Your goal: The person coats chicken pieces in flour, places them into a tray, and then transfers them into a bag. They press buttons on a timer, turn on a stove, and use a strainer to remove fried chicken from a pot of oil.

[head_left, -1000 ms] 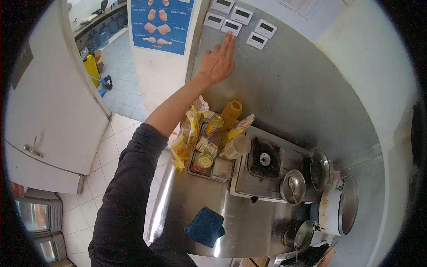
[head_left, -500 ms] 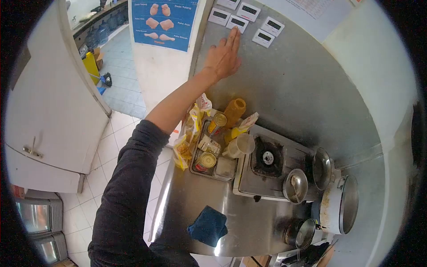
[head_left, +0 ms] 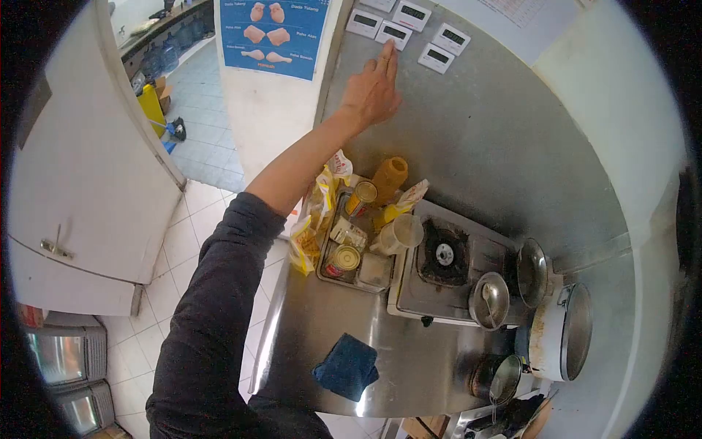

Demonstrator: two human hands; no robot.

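My left hand [head_left: 371, 94] reaches up to the metal wall with its index and middle fingers stretched out. The fingertips touch the lower edge of a small white digital timer [head_left: 393, 34]; nothing is held. Several more timers, such as the one at the lower right [head_left: 435, 58], are mounted around it. Some of the other fingers look bent, partly hidden by the back of the hand. My right hand is out of view.
Below the arm, a steel counter [head_left: 292, 344] holds a folded dark-blue cloth [head_left: 346, 367], a tray [head_left: 322, 276] with cans and a gas stove [head_left: 409, 300]. A metal bowl [head_left: 488, 300] rests on the stove. A large pot [head_left: 548, 329] stands at right.
My view has shifted slightly, so the wall and counter sit a little differently in the picture. My left hand's fingers stay at the same timer.
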